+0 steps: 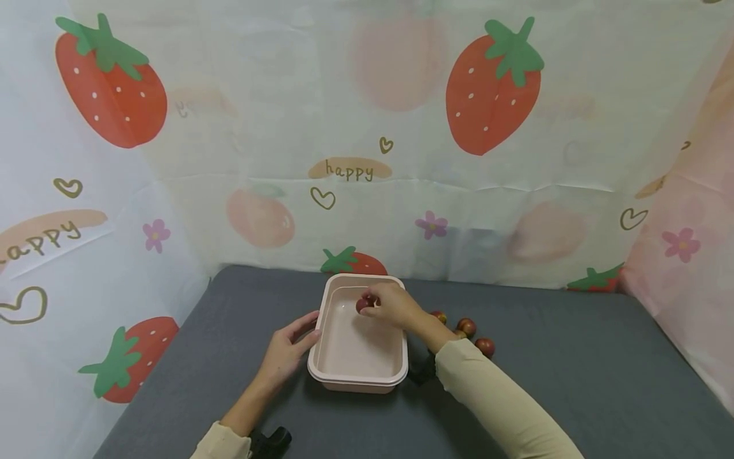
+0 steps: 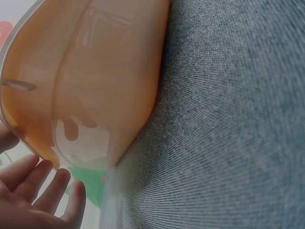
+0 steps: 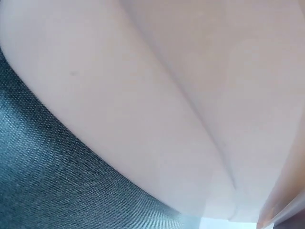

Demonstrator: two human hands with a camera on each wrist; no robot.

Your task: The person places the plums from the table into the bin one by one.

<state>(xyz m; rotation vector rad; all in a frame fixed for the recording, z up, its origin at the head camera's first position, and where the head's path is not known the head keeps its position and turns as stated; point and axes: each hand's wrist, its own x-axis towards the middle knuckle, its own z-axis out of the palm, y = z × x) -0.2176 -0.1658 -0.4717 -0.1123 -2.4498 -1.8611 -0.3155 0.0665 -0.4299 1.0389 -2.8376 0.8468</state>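
A pale pink rectangular plastic box (image 1: 358,384) stands on the grey cloth, its top uncovered. At its left side my left hand (image 1: 285,352) has its thumb and fingertips against the rim; the left wrist view shows the loosely spread fingers (image 2: 57,188) beside the box wall (image 2: 105,62). Over the far right part of the box, my right hand (image 1: 395,306) pinches small round dark-red fruit (image 1: 363,306) between thumb and fingers. The fingers partly hide it, and I cannot tell whether it is one piece or two. The right wrist view shows the pink box wall (image 3: 119,109) close up.
Several red and yellow-green round fruits, one a red fruit (image 1: 485,347), lie right of the box, partly behind the right forearm. A strawberry-printed curtain (image 1: 355,217) hangs behind and beside the grey cloth (image 1: 573,370). A black device (image 1: 272,442) sits at the left wrist.
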